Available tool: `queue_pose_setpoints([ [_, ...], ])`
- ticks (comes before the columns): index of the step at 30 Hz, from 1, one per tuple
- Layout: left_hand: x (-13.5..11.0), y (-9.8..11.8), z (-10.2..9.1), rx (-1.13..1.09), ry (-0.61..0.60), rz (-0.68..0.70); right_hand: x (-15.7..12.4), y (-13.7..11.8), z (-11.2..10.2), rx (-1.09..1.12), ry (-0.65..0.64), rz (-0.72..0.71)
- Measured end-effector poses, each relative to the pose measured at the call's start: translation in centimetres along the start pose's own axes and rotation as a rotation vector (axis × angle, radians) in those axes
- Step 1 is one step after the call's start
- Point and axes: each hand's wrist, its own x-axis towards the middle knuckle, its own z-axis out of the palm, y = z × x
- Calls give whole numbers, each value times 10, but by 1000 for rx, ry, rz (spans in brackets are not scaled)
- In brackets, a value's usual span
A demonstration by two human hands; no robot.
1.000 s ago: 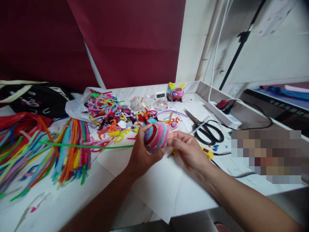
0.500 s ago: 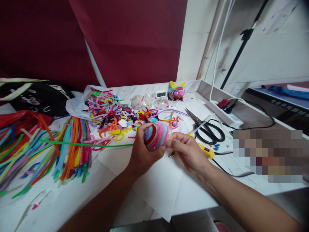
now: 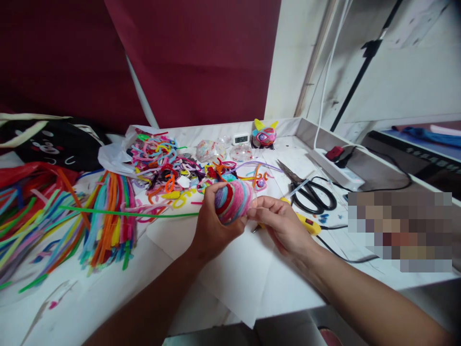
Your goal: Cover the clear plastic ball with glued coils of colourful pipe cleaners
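A white table [image 3: 252,283] fills the lower frame, backed by a dark red curtain [image 3: 187,57] and, at upper right, a white wall [image 3: 414,62]. At centre, the left hand [image 3: 212,226] curls its fingers around a ball [image 3: 234,201] wound in pink, blue and red fuzzy wire, held just above the table. The right hand [image 3: 283,223] pinches the ball's right edge. Loose coloured wires [image 3: 104,221] lie at left, with a curled heap [image 3: 162,166] behind. Scissors [image 3: 309,192] and a power strip [image 3: 334,168] sit at right.
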Motion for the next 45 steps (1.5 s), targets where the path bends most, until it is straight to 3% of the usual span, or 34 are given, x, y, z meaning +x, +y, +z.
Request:
queue_pose_setpoints([
  [19, -4, 1, 2, 4, 24, 90, -1, 5, 0, 60, -37, -14],
  [24, -1, -4, 1, -32, -2, 32, 1, 4, -2, 76, -69, 2],
  [31, 1, -6, -1, -52, 6, 54, -1, 0, -3, 67, -106, -6],
  [45, -1, -7, 1, 9, 33, 225, -2, 0, 0, 87, -73, 6],
])
